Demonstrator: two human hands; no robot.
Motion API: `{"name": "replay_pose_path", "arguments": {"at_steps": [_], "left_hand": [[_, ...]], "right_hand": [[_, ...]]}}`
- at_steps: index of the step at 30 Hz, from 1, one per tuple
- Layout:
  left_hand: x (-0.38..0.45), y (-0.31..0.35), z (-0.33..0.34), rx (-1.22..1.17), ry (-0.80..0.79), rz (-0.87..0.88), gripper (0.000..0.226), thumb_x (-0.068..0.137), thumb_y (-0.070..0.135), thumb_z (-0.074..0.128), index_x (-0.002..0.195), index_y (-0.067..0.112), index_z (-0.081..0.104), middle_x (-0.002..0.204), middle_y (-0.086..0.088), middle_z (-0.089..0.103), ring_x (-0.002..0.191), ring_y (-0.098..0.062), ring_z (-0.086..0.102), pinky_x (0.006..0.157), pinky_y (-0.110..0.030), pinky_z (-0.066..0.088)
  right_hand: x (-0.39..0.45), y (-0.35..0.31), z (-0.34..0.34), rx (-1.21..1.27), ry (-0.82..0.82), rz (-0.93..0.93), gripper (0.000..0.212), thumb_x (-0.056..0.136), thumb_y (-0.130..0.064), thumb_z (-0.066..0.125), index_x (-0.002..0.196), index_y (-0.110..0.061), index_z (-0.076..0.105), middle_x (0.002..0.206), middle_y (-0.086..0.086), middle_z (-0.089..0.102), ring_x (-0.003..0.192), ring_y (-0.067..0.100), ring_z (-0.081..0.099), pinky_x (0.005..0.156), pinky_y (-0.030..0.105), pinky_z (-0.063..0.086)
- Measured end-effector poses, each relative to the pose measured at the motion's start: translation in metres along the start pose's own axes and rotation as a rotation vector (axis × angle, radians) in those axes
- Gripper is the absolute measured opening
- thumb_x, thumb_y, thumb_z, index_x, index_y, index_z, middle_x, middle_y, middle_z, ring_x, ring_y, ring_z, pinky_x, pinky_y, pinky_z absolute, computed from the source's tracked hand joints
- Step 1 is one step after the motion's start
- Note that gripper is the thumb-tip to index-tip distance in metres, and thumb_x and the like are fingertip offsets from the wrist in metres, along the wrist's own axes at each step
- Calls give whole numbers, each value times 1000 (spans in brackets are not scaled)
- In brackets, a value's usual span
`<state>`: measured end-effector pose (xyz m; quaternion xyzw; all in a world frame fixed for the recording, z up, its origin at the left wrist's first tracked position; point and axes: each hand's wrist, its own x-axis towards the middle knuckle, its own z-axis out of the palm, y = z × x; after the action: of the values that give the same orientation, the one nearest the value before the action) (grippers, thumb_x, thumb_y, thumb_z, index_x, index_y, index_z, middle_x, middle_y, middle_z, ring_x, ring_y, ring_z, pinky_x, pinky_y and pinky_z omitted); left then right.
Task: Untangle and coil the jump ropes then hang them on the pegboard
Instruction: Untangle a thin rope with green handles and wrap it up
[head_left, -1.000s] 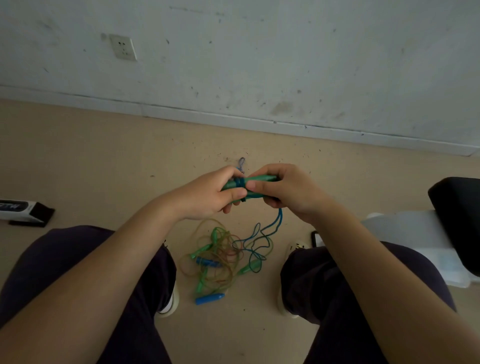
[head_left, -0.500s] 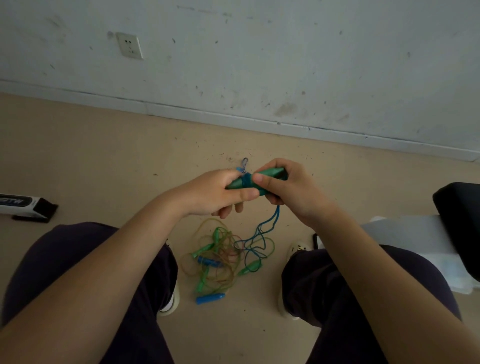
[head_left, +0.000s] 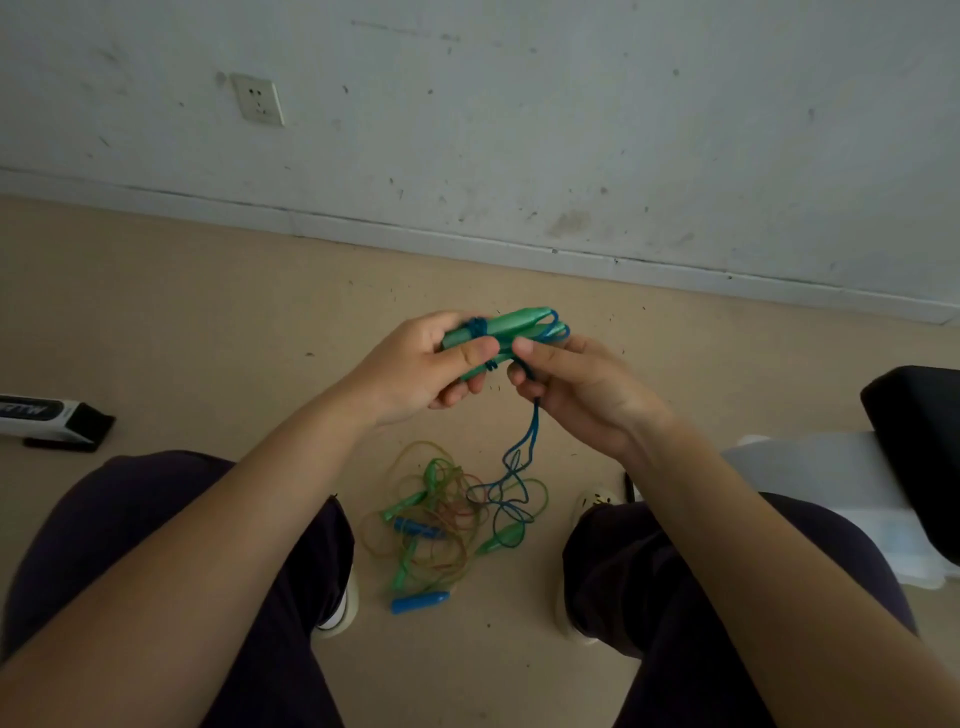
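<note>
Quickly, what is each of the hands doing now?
Left hand: grips the green handles.
Right hand: pinches the blue rope.

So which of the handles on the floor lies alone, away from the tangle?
The blue handle, nearest the person. It lies at the tangle's near edge, clear of the loops; the other blue one and the green ones sit among them.

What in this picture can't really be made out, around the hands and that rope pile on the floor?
All in the head view:
- Pegboard: none in the frame.
- Green plastic handles wrapped in blue cord: their near ends are covered by the left hand and right hand.
- Tangled pile of ropes: too small and knotted to count the ropes.
- Black-and-white box: cut off by the left edge, label blurred.
</note>
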<state>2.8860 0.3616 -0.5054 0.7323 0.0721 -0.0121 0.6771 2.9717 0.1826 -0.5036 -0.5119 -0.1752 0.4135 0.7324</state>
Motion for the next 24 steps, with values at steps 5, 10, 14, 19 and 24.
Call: {"name": "replay_pose_path", "arguments": {"at_steps": [5, 10, 14, 19, 24], "left_hand": [[1, -3, 7, -47, 45, 89, 19, 100, 25, 59, 119, 25, 63, 65, 4, 64, 48, -8, 50, 43, -18, 37], [2, -4, 10, -28, 103, 157, 15, 98, 26, 60, 113, 25, 59, 66, 3, 65, 47, -9, 51, 43, -20, 38], [3, -5, 13, 48, 168, 163, 7, 101, 21, 58, 107, 19, 54, 64, 4, 64, 45, -10, 49, 43, -19, 38], [6, 1, 9, 86, 306, 121, 19, 103, 22, 55, 114, 7, 51, 70, -2, 61, 42, -7, 46, 44, -18, 37], [6, 2, -3, 270, 205, 76, 17, 101, 25, 58, 111, 11, 57, 72, -5, 63, 41, -1, 49, 43, -15, 36]], "right_hand": [[0, 3, 9, -106, 37, -81, 21, 90, -25, 57, 95, -8, 68, 68, -3, 67, 60, 9, 53, 57, 17, 41], [2, 4, 18, -276, 163, -102, 28, 99, -28, 52, 93, -3, 63, 72, 8, 61, 51, 14, 44, 46, 19, 35], [3, 2, 21, -470, 239, -49, 37, 104, -35, 44, 92, -3, 59, 62, 7, 51, 44, 9, 38, 42, 19, 31], [-2, -2, 21, -662, 207, -5, 25, 102, -23, 51, 85, -8, 60, 51, -9, 43, 42, 5, 36, 44, 20, 31], [-9, -10, 20, -905, 156, -155, 24, 98, -19, 58, 78, -4, 61, 50, -14, 40, 46, 3, 34, 48, 17, 30]]}}
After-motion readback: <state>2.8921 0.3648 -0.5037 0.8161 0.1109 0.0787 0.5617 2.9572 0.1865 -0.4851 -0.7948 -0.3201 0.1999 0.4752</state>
